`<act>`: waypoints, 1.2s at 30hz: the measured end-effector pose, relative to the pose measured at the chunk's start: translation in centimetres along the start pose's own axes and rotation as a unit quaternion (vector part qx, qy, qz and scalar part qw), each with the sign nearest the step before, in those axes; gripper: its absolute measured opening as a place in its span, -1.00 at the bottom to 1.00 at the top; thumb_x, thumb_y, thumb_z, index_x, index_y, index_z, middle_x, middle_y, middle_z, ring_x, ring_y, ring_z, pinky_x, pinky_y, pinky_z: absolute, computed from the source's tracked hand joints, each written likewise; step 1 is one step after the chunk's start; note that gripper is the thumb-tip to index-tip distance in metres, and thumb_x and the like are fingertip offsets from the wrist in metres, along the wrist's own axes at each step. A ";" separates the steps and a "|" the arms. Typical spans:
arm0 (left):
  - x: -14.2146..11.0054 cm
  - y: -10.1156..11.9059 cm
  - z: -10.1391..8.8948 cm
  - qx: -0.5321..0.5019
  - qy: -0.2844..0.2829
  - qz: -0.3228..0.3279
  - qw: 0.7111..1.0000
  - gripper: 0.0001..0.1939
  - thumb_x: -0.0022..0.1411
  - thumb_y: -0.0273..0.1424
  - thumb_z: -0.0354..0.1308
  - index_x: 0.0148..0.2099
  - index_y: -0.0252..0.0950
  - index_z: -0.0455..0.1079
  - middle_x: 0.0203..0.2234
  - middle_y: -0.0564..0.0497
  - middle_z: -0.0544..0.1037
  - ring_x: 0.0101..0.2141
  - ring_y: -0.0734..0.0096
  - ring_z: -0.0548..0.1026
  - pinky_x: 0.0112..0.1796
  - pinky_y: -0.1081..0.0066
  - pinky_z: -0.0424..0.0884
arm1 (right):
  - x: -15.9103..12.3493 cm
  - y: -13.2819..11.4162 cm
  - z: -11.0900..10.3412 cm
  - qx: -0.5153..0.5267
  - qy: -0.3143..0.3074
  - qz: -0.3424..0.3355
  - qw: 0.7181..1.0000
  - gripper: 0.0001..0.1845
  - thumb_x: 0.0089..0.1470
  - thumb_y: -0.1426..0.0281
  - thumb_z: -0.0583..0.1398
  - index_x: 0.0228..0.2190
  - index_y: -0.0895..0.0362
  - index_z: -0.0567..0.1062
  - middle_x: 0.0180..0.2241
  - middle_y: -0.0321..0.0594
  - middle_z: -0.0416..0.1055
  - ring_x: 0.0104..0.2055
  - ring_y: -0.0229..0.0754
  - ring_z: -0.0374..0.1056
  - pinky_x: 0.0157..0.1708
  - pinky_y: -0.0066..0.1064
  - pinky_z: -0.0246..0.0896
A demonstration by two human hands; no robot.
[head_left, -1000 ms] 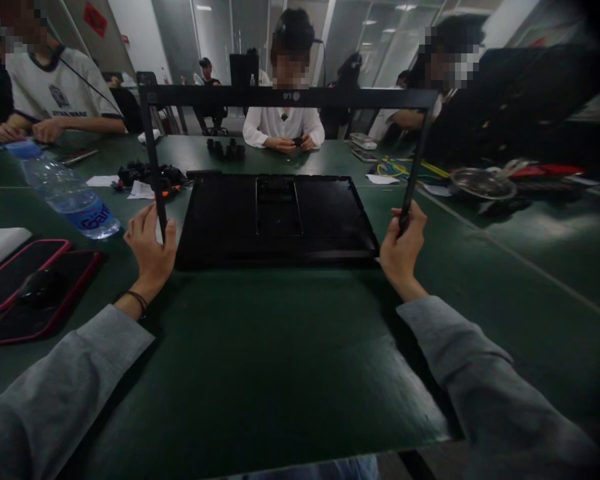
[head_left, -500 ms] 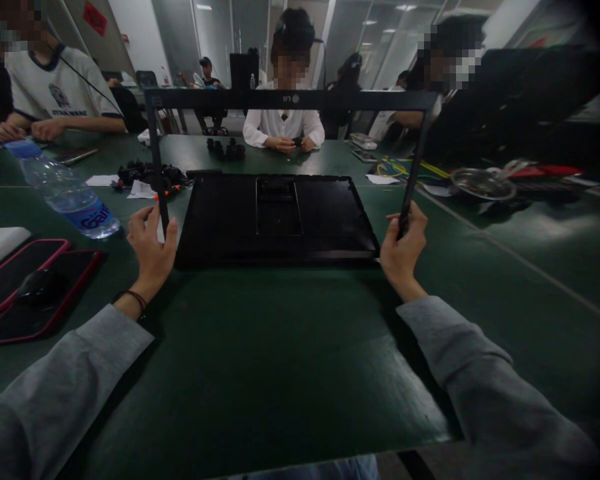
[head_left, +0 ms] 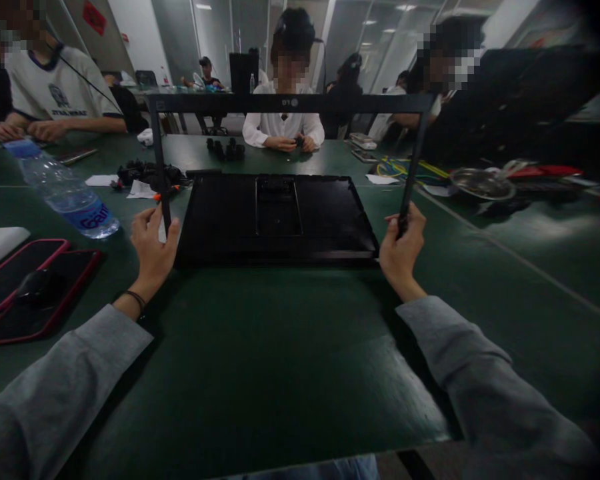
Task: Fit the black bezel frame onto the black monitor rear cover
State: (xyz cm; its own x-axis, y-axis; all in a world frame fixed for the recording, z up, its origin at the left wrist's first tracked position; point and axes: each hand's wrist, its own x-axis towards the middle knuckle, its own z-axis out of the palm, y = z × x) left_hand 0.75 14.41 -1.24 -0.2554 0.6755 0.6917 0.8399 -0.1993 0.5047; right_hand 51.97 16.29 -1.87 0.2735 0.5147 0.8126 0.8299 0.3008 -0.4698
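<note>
A thin black monitor bezel (head_left: 230, 103) with an upside-down LG logo stands raised in front of me, its logo edge uppermost. My left hand (head_left: 153, 247) is closed round its left side, thumb toward the inside. On the right side, my right hand (head_left: 403, 247) grips it the same way. Through the opening I see a black monitor back cover (head_left: 220, 213) lying on the green table, with a rectangular recess in its middle. The bezel's lower edge cannot be told apart from the cover's dark near edge.
At left are a water bottle (head_left: 70, 193), two phone-like slabs with red and pink edges (head_left: 45, 327), and a black mouse-like object (head_left: 43, 287) on them. A metal bowl (head_left: 483, 183) and yellow cables (head_left: 405, 168) lie at right. Across the table, a person in white (head_left: 283, 120) handles a small dark part.
The bezel's upper edge has dipped slightly toward the table. My left hand has shifted a little to the right; both hands keep their hold.
</note>
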 end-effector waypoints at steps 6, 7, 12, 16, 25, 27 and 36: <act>0.1 -0.3 0.2 0.018 -0.021 -0.009 1.000 -0.51 0.38 -0.13 0.06 0.25 -0.21 0.40 0.07 -0.19 0.42 0.15 0.01 0.35 0.19 -0.05 0.25 | -0.1 0.6 0.3 0.004 -0.025 0.017 1.000 -0.54 0.33 0.20 0.00 0.18 0.02 0.31 -0.19 -0.14 0.49 -0.11 -0.02 0.46 0.03 0.02 0.37; 0.1 -0.4 0.3 0.019 -0.024 -0.012 0.999 -0.52 0.38 -0.13 0.06 0.24 -0.20 0.40 0.07 -0.18 0.42 0.15 0.02 0.35 0.19 -0.04 0.25 | -0.1 0.7 0.3 0.006 -0.027 0.018 0.999 -0.54 0.32 0.21 0.01 0.19 0.03 0.31 -0.19 -0.14 0.49 -0.11 -0.03 0.46 0.04 0.02 0.37; 0.1 -0.4 0.2 0.014 -0.033 -0.025 0.999 -0.52 0.37 -0.12 0.05 0.24 -0.18 0.39 0.07 -0.17 0.42 0.15 0.02 0.35 0.20 -0.05 0.24 | -0.2 0.7 0.3 0.007 -0.033 0.020 0.999 -0.52 0.31 0.23 0.02 0.20 0.07 0.31 -0.18 -0.09 0.51 -0.09 -0.01 0.47 0.06 0.01 0.36; 0.1 -0.6 0.3 0.009 -0.041 -0.022 0.999 -0.51 0.36 -0.11 0.06 0.24 -0.18 0.40 0.05 -0.17 0.42 0.14 0.03 0.36 0.20 -0.03 0.25 | -0.2 0.7 0.3 0.002 -0.056 0.045 0.997 -0.51 0.29 0.24 0.04 0.20 0.06 0.32 -0.16 -0.07 0.53 -0.07 0.00 0.47 0.08 0.00 0.35; 0.2 -1.2 0.7 0.010 -0.047 -0.020 0.999 -0.52 0.35 -0.13 0.06 0.22 -0.19 0.42 0.00 -0.14 0.45 0.08 0.11 0.42 0.17 0.06 0.32 | -0.3 1.4 0.8 0.008 -0.078 0.069 0.995 -0.51 0.22 0.29 0.08 0.17 0.08 0.34 -0.13 -0.05 0.54 -0.01 0.03 0.48 0.13 0.04 0.31; 0.3 -1.3 0.7 0.009 -0.055 -0.023 0.998 -0.52 0.36 -0.13 0.05 0.21 -0.20 0.43 -0.01 -0.14 0.45 0.07 0.12 0.43 0.16 0.07 0.33 | -0.3 1.4 0.8 0.008 -0.082 0.074 0.994 -0.52 0.22 0.29 0.09 0.15 0.08 0.35 -0.15 -0.06 0.55 -0.02 0.02 0.48 0.12 0.02 0.32; 0.3 -1.9 1.0 -0.007 -0.094 -0.046 0.994 -0.55 0.33 -0.12 0.07 0.14 -0.21 0.47 -0.04 -0.17 0.46 0.03 0.08 0.44 0.09 0.05 0.41 | -0.5 2.5 1.3 0.025 -0.100 0.086 0.991 -0.56 0.19 0.28 0.16 0.08 0.12 0.41 -0.20 -0.06 0.57 -0.04 0.03 0.49 0.08 0.00 0.35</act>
State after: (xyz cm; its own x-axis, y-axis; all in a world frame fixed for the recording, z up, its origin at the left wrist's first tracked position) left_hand -0.40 15.74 -2.48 -0.2347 0.8121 0.5343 0.8107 -0.1398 0.5685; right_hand 53.27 17.82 -3.94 0.3038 0.7091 0.6363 0.7529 0.2306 -0.6164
